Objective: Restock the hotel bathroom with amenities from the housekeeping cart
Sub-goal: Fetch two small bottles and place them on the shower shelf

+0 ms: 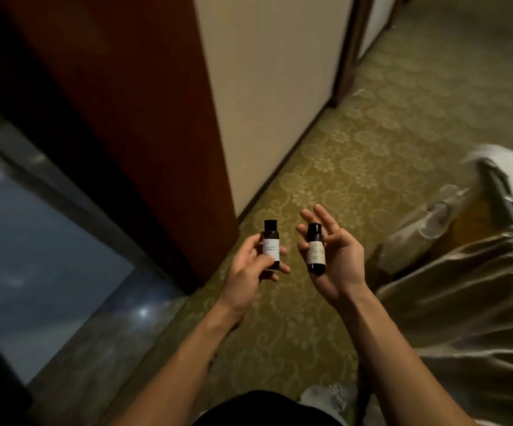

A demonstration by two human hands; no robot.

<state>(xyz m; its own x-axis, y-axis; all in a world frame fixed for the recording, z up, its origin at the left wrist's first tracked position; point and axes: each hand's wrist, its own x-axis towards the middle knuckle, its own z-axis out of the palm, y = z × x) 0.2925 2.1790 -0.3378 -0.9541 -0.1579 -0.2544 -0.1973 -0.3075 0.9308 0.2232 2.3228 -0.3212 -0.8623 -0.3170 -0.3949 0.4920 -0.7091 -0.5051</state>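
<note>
Two small dark amenity bottles with black caps and pale labels are held upright in front of me. My left hand (250,269) grips the left bottle (271,245), thumb across its label and fingers behind it. The right bottle (315,248) stands against the palm of my right hand (336,259); the thumb presses its left side, while the fingers stretch up behind it. The two bottles are a short gap apart. The housekeeping cart (470,290), skirted in shiny beige fabric, is at my right.
A red-brown wooden door (120,96) stands at the left beside a cream wall (273,87). Dark glossy stone flooring (49,262) with a raised threshold lies at lower left. Green patterned carpet (372,149) runs ahead down the hallway. White cloth (501,158) lies on the cart.
</note>
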